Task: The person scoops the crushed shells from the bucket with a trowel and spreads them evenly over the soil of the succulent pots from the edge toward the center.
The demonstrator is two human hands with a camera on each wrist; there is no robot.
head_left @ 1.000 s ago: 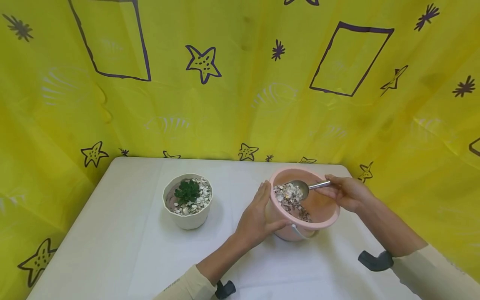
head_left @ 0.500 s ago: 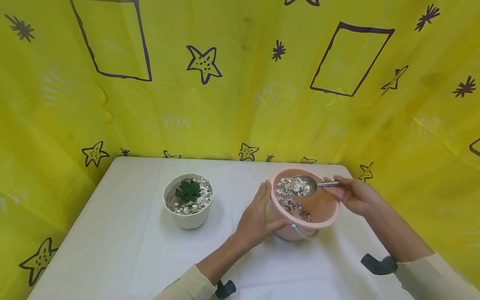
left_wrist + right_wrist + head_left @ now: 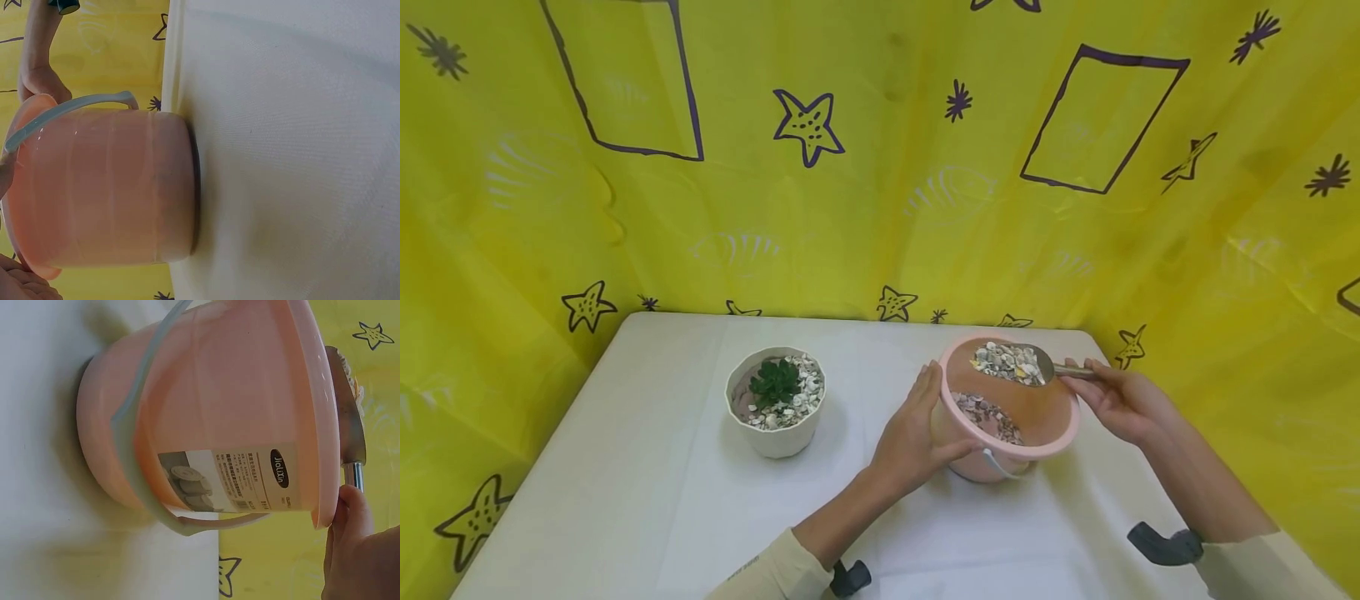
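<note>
My left hand [image 3: 910, 433] holds the near left side of a pink bucket [image 3: 1045, 452], fingers up the left side by the rim and thumb along the front. My right hand [image 3: 1127, 400] grips the handle of a metal scoop [image 3: 1043, 365] at the bucket's right rim. Whitish, shell-like chips [image 3: 1007, 362] heap in the scoop, which is level over the bucket's mouth. More chips [image 3: 988, 417] lie low inside the bucket. In the right wrist view, the scoop [image 3: 351, 419] stands above the rim, its handle pinched by thumb and fingers.
A white pot [image 3: 778, 440] with a green succulent [image 3: 775, 382] stands to the left, its right half covered in white chips. A pale handle [image 3: 134, 425] hangs against the bucket. A yellow patterned curtain [image 3: 865, 225] rises behind the white table [image 3: 647, 433].
My right hand has lifted the scoop from the chips in the bucket and moved it right and back, with chips heaped in it. My left hand stays on the bucket.
</note>
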